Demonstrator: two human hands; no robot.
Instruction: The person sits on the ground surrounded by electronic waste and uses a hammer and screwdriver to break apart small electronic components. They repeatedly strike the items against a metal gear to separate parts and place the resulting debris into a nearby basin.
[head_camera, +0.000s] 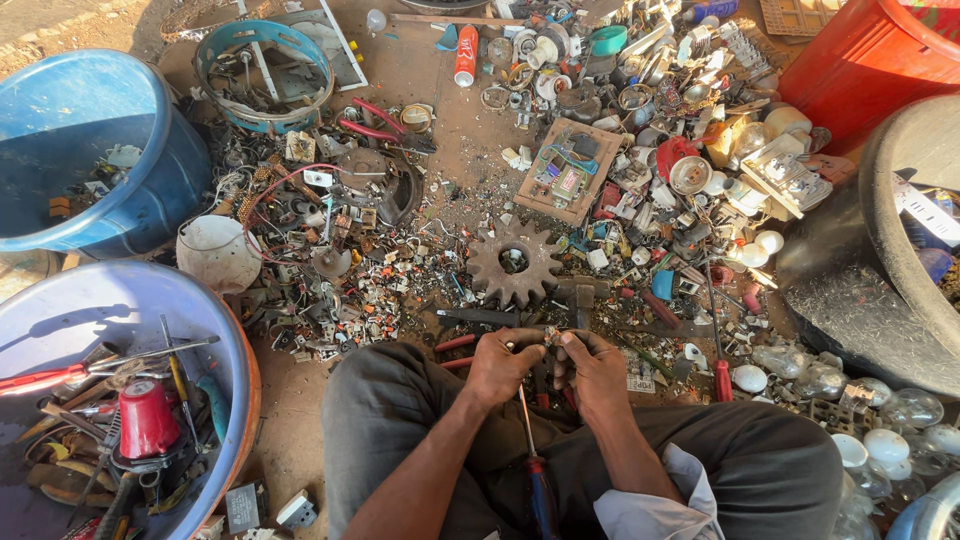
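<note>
Between your knees, your left hand (497, 367) and right hand (592, 372) meet, pinching a small metal part (549, 338) together, just short of the rusty gear (514, 262).

I see a rusty gear (514, 262) on the dirt floor (300, 400), a blue barrel (90, 150), scattered light bulbs (880, 420), and a red barrel (870, 60).

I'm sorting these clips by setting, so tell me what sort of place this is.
Probably an open-air scrap-sorting spot on bare ground. Loose electrical scrap surrounds a rusty gear, light bulbs lie heaped, and tubs hold tools. The left hand and right hand work a small part.
</note>
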